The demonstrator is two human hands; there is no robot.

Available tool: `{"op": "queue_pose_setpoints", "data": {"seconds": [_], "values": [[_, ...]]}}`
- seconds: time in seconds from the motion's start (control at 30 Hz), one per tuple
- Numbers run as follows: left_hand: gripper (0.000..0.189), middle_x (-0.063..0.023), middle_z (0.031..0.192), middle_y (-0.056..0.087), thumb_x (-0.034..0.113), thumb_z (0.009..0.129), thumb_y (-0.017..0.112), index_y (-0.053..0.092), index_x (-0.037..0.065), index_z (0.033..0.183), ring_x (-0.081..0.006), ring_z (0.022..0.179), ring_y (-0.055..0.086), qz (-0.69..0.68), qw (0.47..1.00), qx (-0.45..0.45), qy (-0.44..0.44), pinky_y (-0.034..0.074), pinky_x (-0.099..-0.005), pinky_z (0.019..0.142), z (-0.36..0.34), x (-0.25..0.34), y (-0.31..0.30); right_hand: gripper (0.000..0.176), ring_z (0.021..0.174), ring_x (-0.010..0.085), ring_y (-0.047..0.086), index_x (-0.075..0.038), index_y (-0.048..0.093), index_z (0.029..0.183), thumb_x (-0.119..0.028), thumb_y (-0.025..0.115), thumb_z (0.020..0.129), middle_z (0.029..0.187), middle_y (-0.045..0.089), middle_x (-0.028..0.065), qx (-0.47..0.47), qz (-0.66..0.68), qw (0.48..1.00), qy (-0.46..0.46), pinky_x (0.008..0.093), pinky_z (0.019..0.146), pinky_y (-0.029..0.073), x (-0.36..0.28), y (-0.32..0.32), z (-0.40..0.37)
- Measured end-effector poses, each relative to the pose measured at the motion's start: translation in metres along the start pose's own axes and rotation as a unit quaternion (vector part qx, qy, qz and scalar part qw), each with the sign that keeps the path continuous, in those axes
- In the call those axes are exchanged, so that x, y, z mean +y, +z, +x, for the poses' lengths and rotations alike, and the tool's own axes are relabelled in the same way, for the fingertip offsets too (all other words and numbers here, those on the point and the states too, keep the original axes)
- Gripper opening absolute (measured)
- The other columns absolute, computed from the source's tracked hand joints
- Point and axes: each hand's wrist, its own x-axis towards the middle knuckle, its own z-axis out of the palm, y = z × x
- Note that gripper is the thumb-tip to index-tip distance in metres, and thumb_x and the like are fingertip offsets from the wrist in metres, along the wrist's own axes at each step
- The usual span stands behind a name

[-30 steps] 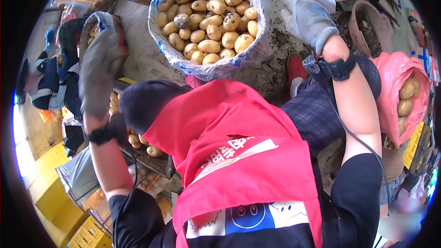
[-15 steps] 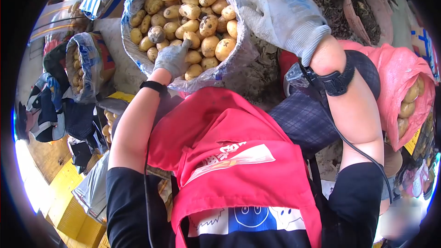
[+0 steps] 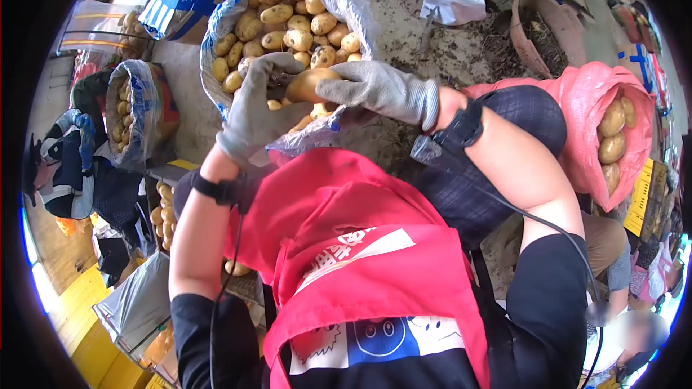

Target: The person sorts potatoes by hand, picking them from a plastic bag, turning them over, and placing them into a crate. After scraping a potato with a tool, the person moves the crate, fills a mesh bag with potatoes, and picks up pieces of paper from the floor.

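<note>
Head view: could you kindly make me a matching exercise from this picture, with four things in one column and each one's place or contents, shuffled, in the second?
Things:
1. potato
2. pink sack
3. brown basin
4. clear sack

Places or contents:
A. holds dark dirt, at the far right
B. held between the left hand and the right hand
C. heaped with potatoes, just beyond the hands
D. beside the right leg

Pairs: 1-B, 2-D, 3-A, 4-C.

Print on the red apron (image 3: 360,202) is illegible.
</note>
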Motion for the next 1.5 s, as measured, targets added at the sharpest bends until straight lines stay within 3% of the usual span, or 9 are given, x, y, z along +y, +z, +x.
{"op": "queue_pose_setpoints", "data": {"seconds": [0.1,0.27,0.57,0.77,0.83,0.9,1.0,1.17,1.5], "values": [[0.075,-0.0088,0.131,0.061,0.009,0.082,0.085,0.046,0.004,0.146,-0.0188,0.115,0.065,-0.343,0.935,0.082,-0.029,0.057,-0.0336,0.096,-0.004,0.018,0.016,0.062,0.112,0.0162,0.067,-0.003,0.057,0.143,-0.03,0.081,0.093,0.128,0.068,0.0103,0.048,0.096,0.985,-0.137,0.0314,0.095,0.057,-0.016,0.013,-0.009],[0.076,-0.0109,0.134,0.063,0.029,0.095,0.077,0.038,0.003,0.155,-0.0208,0.114,0.068,-0.401,0.892,-0.076,-0.197,0.059,-0.0359,0.093,-0.015,0.01,0.019,0.075,0.121,0.0231,0.066,-0.006,0.055,0.147,-0.019,0.089,0.082,0.136,0.067,0.0136,0.164,-0.173,0.928,-0.285,0.0368,0.104,0.053,-0.005,0.013,-0.006],[0.067,-0.0101,0.138,0.058,0.012,0.095,0.075,0.042,0.002,0.153,-0.0177,0.124,0.06,-0.388,0.913,0.066,-0.105,0.052,-0.0337,0.105,-0.004,0.009,0.029,0.061,0.11,0.0248,0.073,-0.004,0.061,0.139,-0.017,0.082,0.083,0.121,0.073,0.0171,0.189,-0.209,0.941,-0.186,0.035,0.095,0.059,-0.016,0.016,0.012],[0.053,-0.0118,0.136,0.056,0.033,0.104,0.061,0.043,0.017,0.151,-0.0262,0.125,0.061,-0.508,0.841,0.167,-0.081,0.056,-0.0502,0.1,-0.003,-0.002,0.013,0.035,0.094,0.0195,0.073,0.001,0.068,0.126,-0.021,0.066,0.099,0.114,0.076,0.0164,0.156,-0.024,0.976,-0.147,0.0333,0.085,0.059,-0.007,-0.001,0.05],[0.043,-0.0092,0.134,0.056,0.037,0.106,0.055,0.052,0.017,0.143,-0.028,0.126,0.058,-0.615,0.76,0.185,-0.096,0.059,-0.0493,0.095,-0.003,-0.003,-0.008,0.038,0.093,0.0241,0.074,0.001,0.07,0.121,-0.03,0.063,0.1,0.107,0.077,0.0188,0.21,-0.238,0.941,-0.12,0.0347,0.085,0.059,-0.015,-0.007,0.066],[0.048,-0.0115,0.131,0.062,0.046,0.106,0.053,0.054,0.014,0.142,-0.0331,0.123,0.064,-0.504,0.837,0.213,0.004,0.06,-0.0521,0.092,-0.009,-0.018,-0.014,0.057,0.1,0.038,0.073,-0.001,0.073,0.118,-0.052,0.061,0.093,0.106,0.076,0.0219,0.115,-0.423,0.897,0.054,0.043,0.092,0.057,-0.014,-0.012,0.086],[0.05,-0.0097,0.124,0.067,0.046,0.106,0.052,0.056,0.006,0.136,-0.0292,0.111,0.07,-0.573,0.774,0.231,-0.134,0.059,-0.0417,0.095,-0.011,-0.017,-0.031,0.061,0.106,0.0356,0.073,-0.004,0.075,0.117,-0.056,0.064,0.086,0.111,0.076,0.0195,-0.05,-0.606,0.781,0.144,0.0445,0.093,0.056,0.018,0.009,0.111],[0.048,-0.0163,0.111,0.071,0.041,0.106,0.054,0.061,-0.001,0.128,-0.0346,0.107,0.072,-0.691,0.69,0.179,-0.122,0.062,-0.0479,0.088,-0.016,-0.037,-0.043,0.065,0.117,0.0354,0.069,-0.007,0.071,0.123,-0.053,0.074,0.077,0.124,0.073,0.0183,-0.11,-0.627,0.742,0.21,0.0445,0.098,0.054,0.05,0.025,0.127],[0.031,-0.0093,0.105,0.071,0.022,0.101,0.062,0.062,0.003,0.125,-0.0244,0.093,0.073,-0.649,0.735,0.171,-0.094,0.063,-0.0437,0.086,-0.021,-0.034,-0.036,0.069,0.114,0.0356,0.07,-0.004,0.074,0.119,-0.058,0.069,0.077,0.121,0.074,0.0208,-0.034,-0.622,0.769,0.142,0.0443,0.098,0.054,0.05,0.018,0.109]]}}
